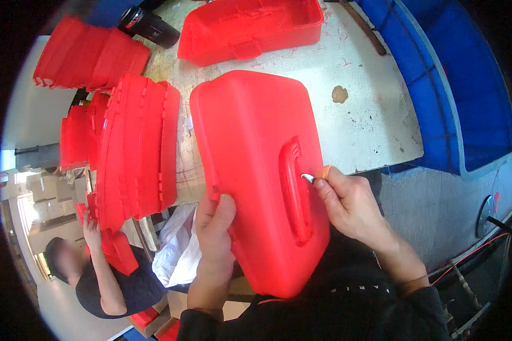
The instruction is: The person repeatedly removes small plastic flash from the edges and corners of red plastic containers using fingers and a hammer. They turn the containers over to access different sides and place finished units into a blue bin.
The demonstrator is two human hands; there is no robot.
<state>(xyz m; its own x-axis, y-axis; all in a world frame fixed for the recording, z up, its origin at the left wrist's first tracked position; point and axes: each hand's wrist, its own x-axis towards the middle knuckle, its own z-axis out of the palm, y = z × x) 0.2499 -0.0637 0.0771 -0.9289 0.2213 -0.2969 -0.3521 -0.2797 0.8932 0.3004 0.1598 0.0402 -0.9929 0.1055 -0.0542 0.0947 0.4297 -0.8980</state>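
Red plastic case [256, 170], closed and tilted against the person's lap, is clasped at its lower left edge by the left hand [215, 227], while the right hand [347, 202] pinches a small blade [307, 178] at the handle [294, 190]. Beyond it on the worn table [358, 113] lies an open red case half [250, 28], nothing visible inside, with stacked red shells [136, 150] to the left.

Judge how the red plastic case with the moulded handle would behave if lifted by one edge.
The red plastic case is probably stiff: it keeps its shape propped off the table edge. Likely light for its size, since the left hand steadies it alone. Its glossy surface may be slippery.
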